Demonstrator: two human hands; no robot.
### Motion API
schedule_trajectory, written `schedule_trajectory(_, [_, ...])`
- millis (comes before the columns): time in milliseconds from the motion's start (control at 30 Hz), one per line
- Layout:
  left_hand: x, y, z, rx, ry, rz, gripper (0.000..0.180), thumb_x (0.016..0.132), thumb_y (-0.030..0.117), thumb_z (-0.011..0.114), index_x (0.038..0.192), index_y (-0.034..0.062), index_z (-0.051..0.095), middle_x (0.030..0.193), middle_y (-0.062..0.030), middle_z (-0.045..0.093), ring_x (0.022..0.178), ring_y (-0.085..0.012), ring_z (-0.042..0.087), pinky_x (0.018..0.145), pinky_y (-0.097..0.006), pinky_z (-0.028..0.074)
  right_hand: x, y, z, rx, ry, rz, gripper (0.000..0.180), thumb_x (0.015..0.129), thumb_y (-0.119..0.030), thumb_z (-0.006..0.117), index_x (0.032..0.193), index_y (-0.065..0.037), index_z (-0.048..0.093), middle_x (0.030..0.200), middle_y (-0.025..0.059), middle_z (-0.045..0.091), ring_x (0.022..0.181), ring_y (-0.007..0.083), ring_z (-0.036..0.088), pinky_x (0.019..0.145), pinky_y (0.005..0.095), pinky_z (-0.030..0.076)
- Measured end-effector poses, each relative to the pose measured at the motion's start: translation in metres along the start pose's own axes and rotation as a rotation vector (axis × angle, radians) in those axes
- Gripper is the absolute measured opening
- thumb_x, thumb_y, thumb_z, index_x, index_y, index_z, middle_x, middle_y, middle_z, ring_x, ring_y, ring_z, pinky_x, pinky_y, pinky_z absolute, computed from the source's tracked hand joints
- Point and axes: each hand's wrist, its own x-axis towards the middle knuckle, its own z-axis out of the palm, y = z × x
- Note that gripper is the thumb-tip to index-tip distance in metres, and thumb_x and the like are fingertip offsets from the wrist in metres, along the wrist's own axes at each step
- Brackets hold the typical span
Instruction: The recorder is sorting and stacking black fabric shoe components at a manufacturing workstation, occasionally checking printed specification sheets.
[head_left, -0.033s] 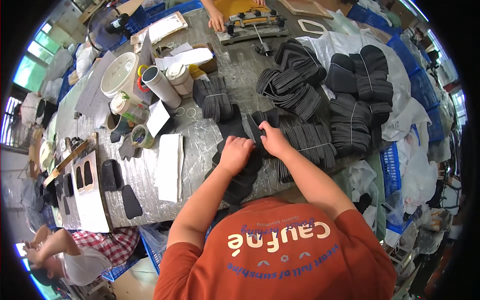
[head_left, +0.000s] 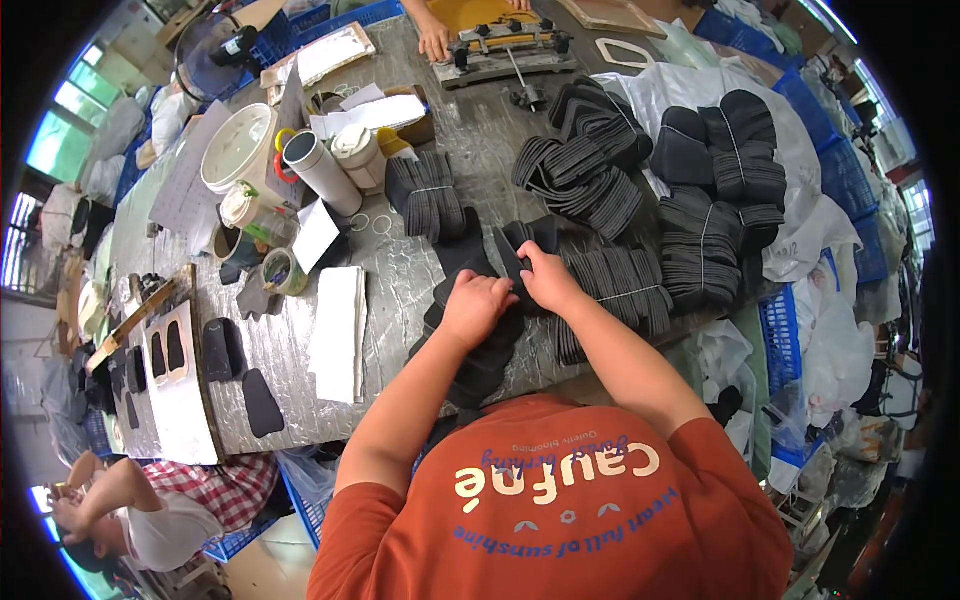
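Observation:
Black insole-shaped pads lie all about my hands on the table. My left hand (head_left: 476,310) rests, fingers curled, on a loose overlapping pile of insoles (head_left: 480,368); whether it grips one is hidden under the palm. With thumb and fingers, my right hand (head_left: 548,282) grips a small stack of black insoles (head_left: 512,246) standing on edge. Just right of that hand sits a tied row of insoles (head_left: 625,285). Beyond my left hand is another banded bundle (head_left: 428,195).
More insole bundles (head_left: 700,250) crowd the right side on white plastic sheeting (head_left: 800,170). White paper (head_left: 341,335), jars and a tumbler (head_left: 322,172) stand left. Across the table another person's hand (head_left: 433,42) touches a clamp frame (head_left: 510,48). A seated person (head_left: 165,520) is lower left.
My left hand's fingers have shifted slightly to the right, toward the stack in my right hand. The right hand keeps its place.

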Motion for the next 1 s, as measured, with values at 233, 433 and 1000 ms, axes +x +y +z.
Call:
schedule_trajectory(233, [0.015,0.006,0.014,0.011,-0.296,0.006,0.021,0.075,0.028,0.065,0.087,0.0116,0.060,0.069,-0.0051,0.062,0.068,-0.0226,0.059,0.071,-0.035,0.039,0.000,-0.003,-0.001,0.032,-0.016,0.000,0.026,0.078,-0.003,0.057,0.101,-0.007,0.046,0.077,0.0216,0.059,0.077,0.0407,0.057,0.065,0.0440,0.044])
schedule_trajectory(433, [0.007,-0.013,-0.018,-0.447,0.389,-0.524,0.014,0.079,0.019,0.063,0.077,0.0049,0.060,0.073,-0.0144,0.060,0.070,-0.0324,0.059,0.065,-0.037,0.047,-0.007,0.005,0.008,-0.050,0.057,0.006,0.032,0.078,-0.003,0.055,0.108,-0.006,0.045,0.087,0.0251,0.059,0.085,0.0433,0.056,0.072,0.0458,0.045])
schedule_trajectory(1000, [0.078,0.110,-0.042,-1.261,-0.370,-0.307,0.014,0.088,0.004,0.048,0.098,0.0006,0.058,0.088,-0.0026,0.059,0.080,-0.0100,0.054,0.075,-0.023,0.044,-0.125,-0.018,-0.124,0.273,0.355,-0.335,0.030,0.072,0.003,0.062,0.101,-0.003,0.061,0.102,0.0147,0.061,0.096,0.0249,0.059,0.082,0.0306,0.046])
